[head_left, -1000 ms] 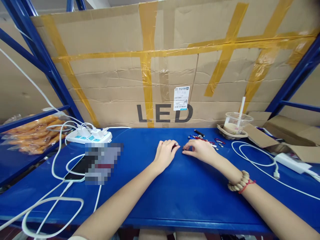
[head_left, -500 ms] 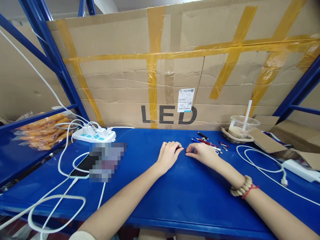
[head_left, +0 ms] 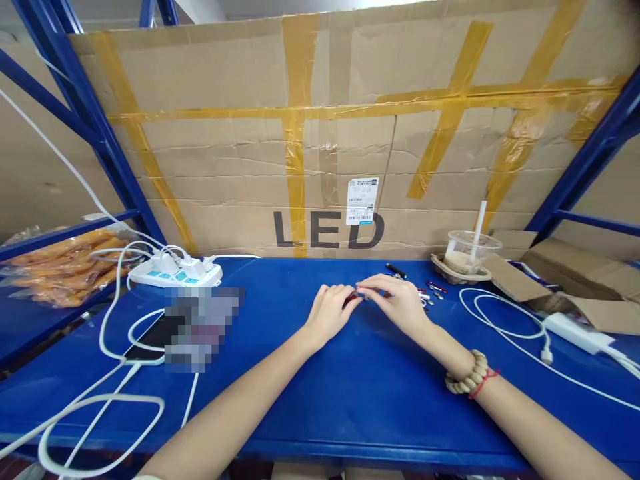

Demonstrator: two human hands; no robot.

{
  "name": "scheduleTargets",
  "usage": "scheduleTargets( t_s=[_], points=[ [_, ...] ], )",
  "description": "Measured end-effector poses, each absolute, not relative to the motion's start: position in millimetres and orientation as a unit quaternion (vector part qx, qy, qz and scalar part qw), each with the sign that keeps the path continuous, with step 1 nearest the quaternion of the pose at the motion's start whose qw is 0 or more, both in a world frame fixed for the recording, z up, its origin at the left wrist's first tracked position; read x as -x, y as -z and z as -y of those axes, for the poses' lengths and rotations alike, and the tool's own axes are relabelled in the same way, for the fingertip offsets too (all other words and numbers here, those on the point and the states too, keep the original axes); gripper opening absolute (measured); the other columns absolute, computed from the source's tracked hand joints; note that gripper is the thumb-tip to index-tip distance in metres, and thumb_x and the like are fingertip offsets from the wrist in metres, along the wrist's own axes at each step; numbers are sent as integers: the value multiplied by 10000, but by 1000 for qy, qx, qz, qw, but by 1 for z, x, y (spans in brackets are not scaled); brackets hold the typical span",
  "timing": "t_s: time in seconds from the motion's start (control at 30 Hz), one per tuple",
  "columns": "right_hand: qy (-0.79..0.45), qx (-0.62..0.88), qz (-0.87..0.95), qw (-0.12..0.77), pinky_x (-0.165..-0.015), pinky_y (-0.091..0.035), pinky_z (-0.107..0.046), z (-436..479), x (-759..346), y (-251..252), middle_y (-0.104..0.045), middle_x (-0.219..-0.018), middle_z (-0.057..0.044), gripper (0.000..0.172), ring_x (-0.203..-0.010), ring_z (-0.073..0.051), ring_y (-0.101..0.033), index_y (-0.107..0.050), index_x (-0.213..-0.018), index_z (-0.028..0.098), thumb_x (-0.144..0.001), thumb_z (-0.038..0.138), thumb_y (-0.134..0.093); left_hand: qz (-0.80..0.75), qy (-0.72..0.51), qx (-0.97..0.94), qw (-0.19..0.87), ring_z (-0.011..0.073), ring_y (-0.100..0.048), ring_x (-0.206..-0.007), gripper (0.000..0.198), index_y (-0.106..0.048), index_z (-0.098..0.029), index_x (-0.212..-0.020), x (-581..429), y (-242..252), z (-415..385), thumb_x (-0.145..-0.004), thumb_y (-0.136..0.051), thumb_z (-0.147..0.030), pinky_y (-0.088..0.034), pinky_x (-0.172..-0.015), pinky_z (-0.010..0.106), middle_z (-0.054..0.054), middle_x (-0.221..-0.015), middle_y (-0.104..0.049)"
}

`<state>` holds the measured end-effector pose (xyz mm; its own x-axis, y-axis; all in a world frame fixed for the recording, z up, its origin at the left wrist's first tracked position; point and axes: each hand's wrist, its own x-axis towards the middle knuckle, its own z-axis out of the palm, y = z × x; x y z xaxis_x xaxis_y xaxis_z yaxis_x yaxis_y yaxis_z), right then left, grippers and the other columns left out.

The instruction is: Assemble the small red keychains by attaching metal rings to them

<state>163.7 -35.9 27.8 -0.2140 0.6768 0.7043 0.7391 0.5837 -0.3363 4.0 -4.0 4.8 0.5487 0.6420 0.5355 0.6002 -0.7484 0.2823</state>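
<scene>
My left hand (head_left: 330, 311) and my right hand (head_left: 397, 303) meet above the middle of the blue table (head_left: 350, 393). Between their fingertips sits a small dark red part (head_left: 351, 298), pinched from both sides. The left fingers curl round one end, and the right thumb and forefinger close on the other end. A bead bracelet with a red string (head_left: 467, 378) circles my right wrist. Just behind the right hand lie several small loose parts (head_left: 431, 292), red, blue and silver, and a short black cylinder (head_left: 395, 270).
A taped cardboard sheet marked LED (head_left: 330, 229) walls the back. At left are a white power strip (head_left: 175, 272), a phone (head_left: 150, 337) and looping white cables. At right stand a plastic cup with a straw (head_left: 467, 253), a white cable (head_left: 505, 320), a charger (head_left: 575, 331) and cardboard boxes.
Both hands have lifted a little off the table and closed together; the right fingertips now meet the left ones on the small part.
</scene>
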Motion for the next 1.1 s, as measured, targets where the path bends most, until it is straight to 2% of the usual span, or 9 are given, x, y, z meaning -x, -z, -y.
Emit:
scheduleTargets(
  t_s=[0.2, 0.33, 0.43, 0.53, 0.67, 0.77, 0.97, 1.1],
  points=[
    [-25, 448, 778, 440, -568, -469, -219, 36, -158, -23, -655, -822, -28, 173, -742, -141, -603, -689, -756, 204, -786, 338, -583, -339, -315, -885, 47, 153, -580, -854, 129, -558, -186, -934, -3, -5, 4, -895, -445, -233, -333, -731, 281, 2, -918, -645],
    [-49, 469, 767, 435, -508, -444, -203, 37, -154, -23, -641, -895, -29, 188, -740, -134, -595, -696, -823, 213, -790, 350, -572, -350, -317, -879, 58, 147, -585, -846, 109, -543, -180, -919, -2, -6, 5, -894, -439, -198, -343, -717, 273, -6, -919, -647],
    [-47, 489, 769, 408, -489, -429, -196, 37, -154, -24, -626, -952, -14, 221, -724, -118, -588, -680, -902, 237, -826, 365, -517, -373, -322, -868, 61, 160, -583, -817, 128, -530, -173, -900, -2, -7, 5, -907, -408, -213, -348, -700, 281, 0, -895, -646],
    [-13, 522, 770, 366, -510, -426, -200, 35, -161, -26, -631, -923, -5, 238, -697, -111, -585, -667, -925, 245, -848, 368, -479, -388, -322, -861, 63, 164, -577, -787, 184, -523, -186, -908, -3, -7, 4, -927, -361, -273, -353, -703, 288, -3, -898, -642],
    [57, 570, 773, 273, -514, -407, -218, 29, -174, -22, -620, -968, -16, 235, -666, -116, -588, -668, -942, 240, -814, 377, -528, -385, -314, -864, 74, 153, -573, -832, 190, -517, -213, -939, -4, -6, 4, -934, -343, -288, -355, -750, 289, -27, -941, -636],
    [42, 581, 776, 243, -536, -404, -226, 24, -180, -18, -629, -933, -31, 203, -683, -136, -590, -685, -904, 225, -793, 342, -561, -385, -311, -865, 79, 159, -564, -882, 181, -514, -214, -963, -4, -6, 3, -933, -347, -276, -356, -774, 298, -17, -984, -626],
    [-17, 579, 771, 266, -550, -402, -242, 19, -183, -16, -650, -705, -35, 117, -631, -160, -589, -701, -736, 199, -756, 244, -595, -372, -297, -875, 87, 161, -550, -924, 162, -501, -228, -1013, -3, -8, 3, -915, -391, -296, -383, -799, 283, -8, -1011, -611],
    [-68, 567, 755, 321, -554, -432, -235, 21, -181, -21, -672, -675, -18, 102, -610, -155, -605, -697, -693, 199, -725, 263, -624, -367, -292, -879, 91, 154, -552, -870, 140, -478, -213, -998, -2, -9, 6, -909, -402, -290, -419, -744, 255, 3, -953, -603]
  ],
)
